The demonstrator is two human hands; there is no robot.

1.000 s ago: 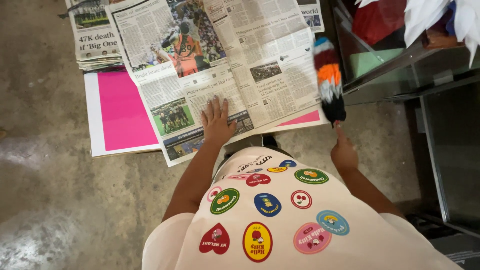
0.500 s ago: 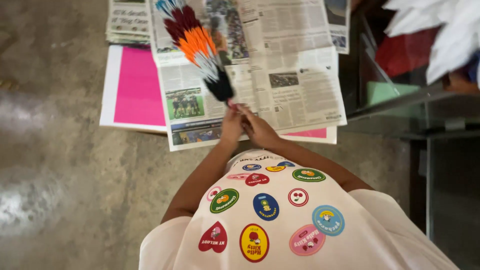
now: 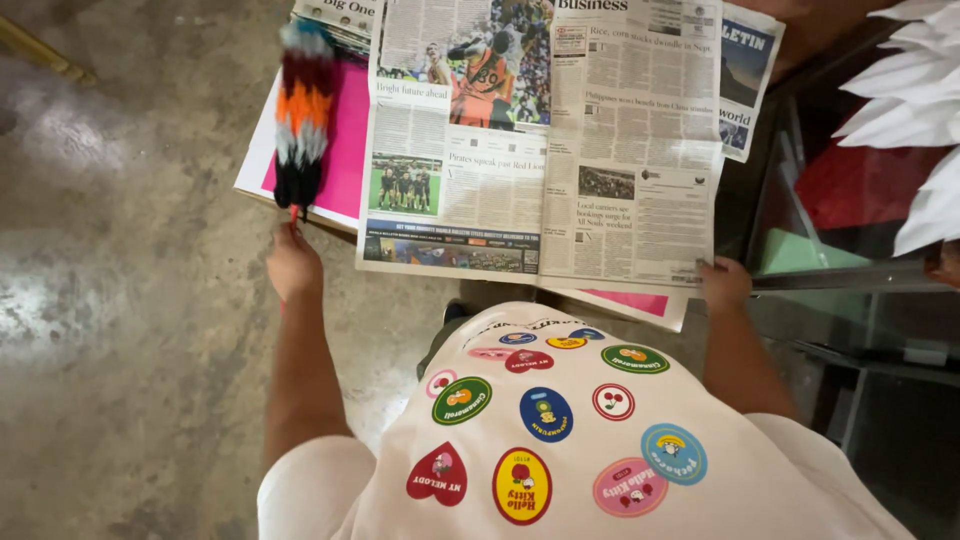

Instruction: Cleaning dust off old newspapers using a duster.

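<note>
Mottled concrete floor (image 3: 120, 300). Left hand (image 3: 292, 265) fisted on thin handle of fluffy striped feather duster (image 3: 303, 115), plume over glossy pink sheet (image 3: 345, 150). Open newspaper (image 3: 545, 150) flat on worktop; right hand (image 3: 725, 285) pinching its lower corner.

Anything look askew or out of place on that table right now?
The open newspaper lies skewed, its near edge hanging past the pink sheet and the table edge. The right hand is at its corner; the left hand holds a feather duster.
</note>
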